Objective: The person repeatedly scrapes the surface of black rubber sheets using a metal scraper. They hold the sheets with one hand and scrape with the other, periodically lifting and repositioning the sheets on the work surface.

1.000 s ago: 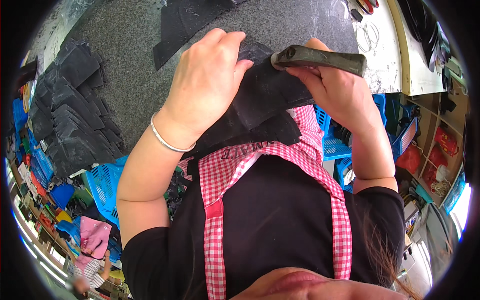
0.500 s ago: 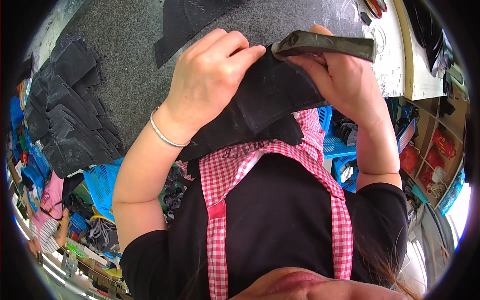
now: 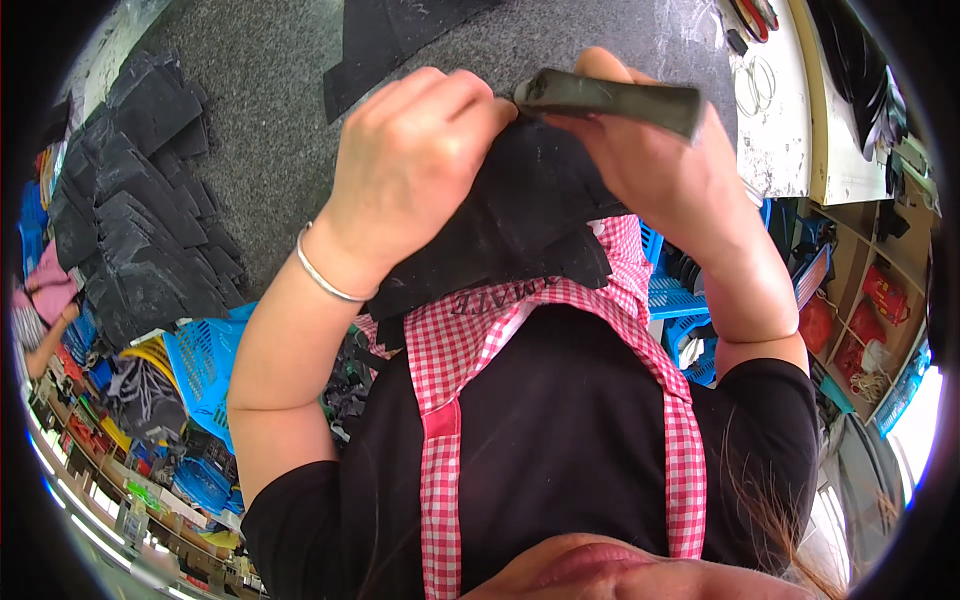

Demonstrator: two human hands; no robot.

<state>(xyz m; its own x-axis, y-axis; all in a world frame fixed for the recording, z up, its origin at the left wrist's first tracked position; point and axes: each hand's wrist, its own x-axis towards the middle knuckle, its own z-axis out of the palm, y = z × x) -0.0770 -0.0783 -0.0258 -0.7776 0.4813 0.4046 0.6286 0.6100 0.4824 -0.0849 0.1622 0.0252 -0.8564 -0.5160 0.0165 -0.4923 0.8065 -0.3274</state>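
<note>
A black, flat piece of sheet material (image 3: 515,205) lies at the near edge of the work surface, reaching over my apron. Closed at the far edge of this piece is my left hand (image 3: 412,165), thumb and fingers pressed together on it. My right hand (image 3: 660,160) grips a dark metal hammer (image 3: 615,98), whose rounded face sits close to my left fingertips. The hammer's handle is hidden by my hand. I cannot tell whether the face touches the material.
Stacks of black cut pieces (image 3: 140,230) lie on the left of the speckled grey surface (image 3: 260,110). Another black sheet (image 3: 385,45) lies farther back. Blue baskets (image 3: 205,365) stand below the edge. Shelves (image 3: 870,260) are at the right, and a person (image 3: 45,300) is at far left.
My right hand and the hammer have shifted left, nearer my left fingers, and the hammer is tilted differently. My left hand has moved slightly left. The person at far left has moved toward the rim.
</note>
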